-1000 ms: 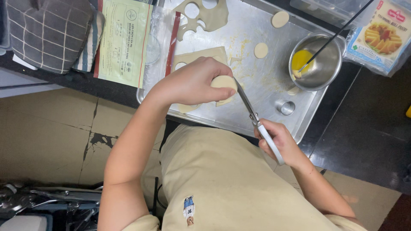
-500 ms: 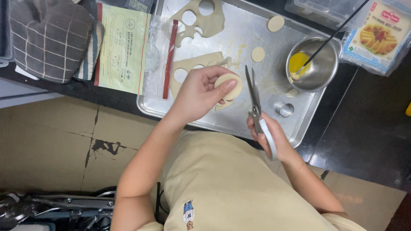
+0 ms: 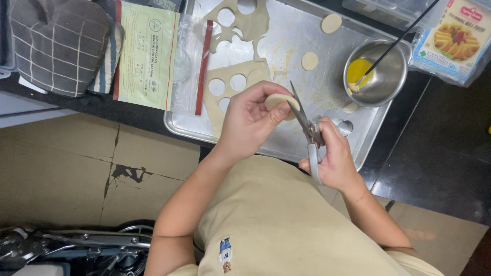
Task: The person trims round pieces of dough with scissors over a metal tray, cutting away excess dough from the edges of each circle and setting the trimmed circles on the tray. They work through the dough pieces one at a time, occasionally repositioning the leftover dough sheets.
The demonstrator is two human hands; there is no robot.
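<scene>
My left hand (image 3: 250,122) is curled closed around a small round dough disc (image 3: 280,101), thumb pressed on its near face and fingers wrapped behind, holding it up above the metal baking tray (image 3: 286,145). My right hand (image 3: 332,158) is gripped shut on the grey handles of the scissors (image 3: 307,125), and the blades point up and away, with their tips right at the right edge of the disc; the blades look nearly closed, though I cannot tell whether they bite into the dough. Under my hands on the tray lies the rolled dough sheet (image 3: 225,94), full of round cut-out holes, and a second punched scrap of dough (image 3: 250,23) sits at the far end. Two loose dough rounds rest on the bare tray, one (image 3: 309,61) near the middle and one (image 3: 331,23) by the far rim. To the right, on the tray, a small steel bowl (image 3: 386,76) holds yellow egg wash with a dark-handled brush (image 3: 396,41) leaning in it, and a little round metal cutter (image 3: 345,127) stands just near of the bowl. Left of the tray, on the dark bench (image 3: 440,138), lie a clear zip bag with red strips (image 3: 192,61), a green printed packet (image 3: 146,56), and a grey checked oven mitt (image 3: 59,43). A printed food packet (image 3: 452,38) sits at far right.
</scene>
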